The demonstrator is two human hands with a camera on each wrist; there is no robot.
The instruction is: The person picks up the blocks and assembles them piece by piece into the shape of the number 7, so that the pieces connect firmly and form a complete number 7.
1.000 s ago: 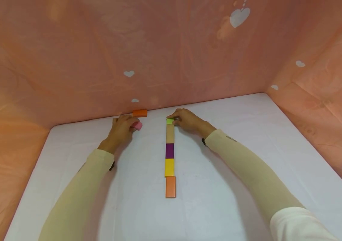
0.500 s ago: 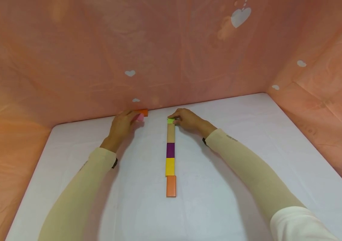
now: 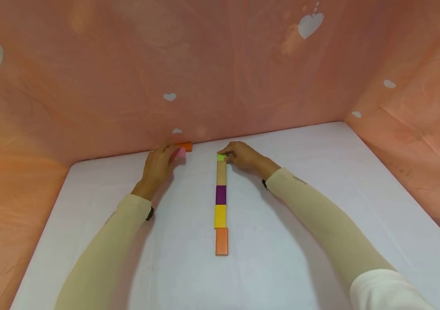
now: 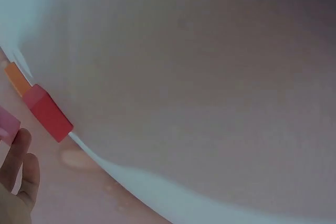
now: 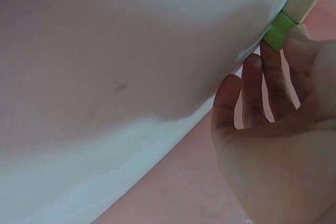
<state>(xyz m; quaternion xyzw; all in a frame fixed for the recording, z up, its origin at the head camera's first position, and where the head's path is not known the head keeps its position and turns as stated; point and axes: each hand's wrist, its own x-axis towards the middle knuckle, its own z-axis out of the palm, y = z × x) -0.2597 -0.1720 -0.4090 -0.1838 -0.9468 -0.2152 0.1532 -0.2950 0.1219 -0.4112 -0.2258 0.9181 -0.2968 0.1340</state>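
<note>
Left hand grips pink block; right hand pinches green block, its row pointing lengthwise toward the counter's far edge.

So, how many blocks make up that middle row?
5, far to near: green block, pinched by the right hand; wooden block; purple block; yellow block; orange block.
</note>
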